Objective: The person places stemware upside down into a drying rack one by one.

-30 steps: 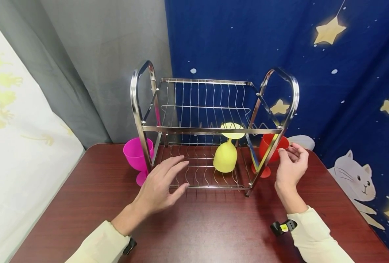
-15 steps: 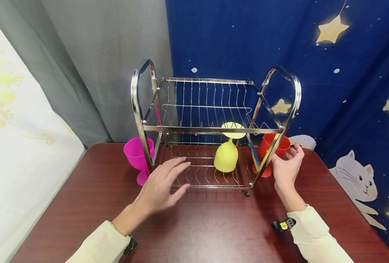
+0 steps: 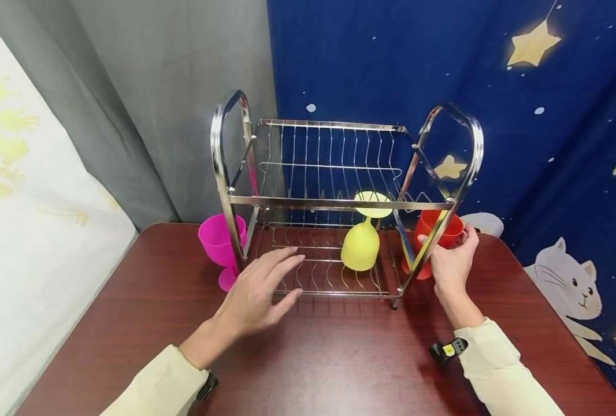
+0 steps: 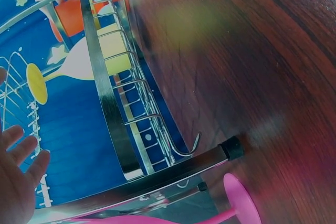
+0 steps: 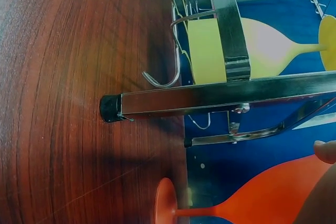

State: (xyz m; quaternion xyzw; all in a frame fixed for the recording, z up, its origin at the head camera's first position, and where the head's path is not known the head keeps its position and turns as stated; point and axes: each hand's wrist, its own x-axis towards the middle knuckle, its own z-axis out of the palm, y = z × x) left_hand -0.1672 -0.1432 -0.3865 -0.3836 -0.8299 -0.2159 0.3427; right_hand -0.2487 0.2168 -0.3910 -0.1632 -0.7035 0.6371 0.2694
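A yellow goblet (image 3: 360, 248) stands upside down on the lower tier of a chrome two-tier dish rack (image 3: 313, 203). My right hand (image 3: 452, 263) holds a red goblet (image 3: 445, 234) by its bowl, thumb on the near side and fingers at the right rim. That goblet stands upright on the table, just right of the rack; its orange-red foot (image 5: 166, 203) shows in the right wrist view. My left hand (image 3: 253, 294) hovers at the rack's front left with its fingers spread and nothing in them. Beside it, a magenta goblet (image 3: 215, 240) stands upright left of the rack.
The rack's right side post (image 3: 435, 234) rises between the yellow and red goblets. A dark red-brown wooden table (image 3: 329, 358) extends in front of the rack. Behind hang a grey curtain (image 3: 183, 115) and a blue starry curtain (image 3: 349, 63).
My right hand has moved slightly left and in around the red goblet, its thumb coming onto the bowl. The left hand has kept its place. The view has shifted slightly.
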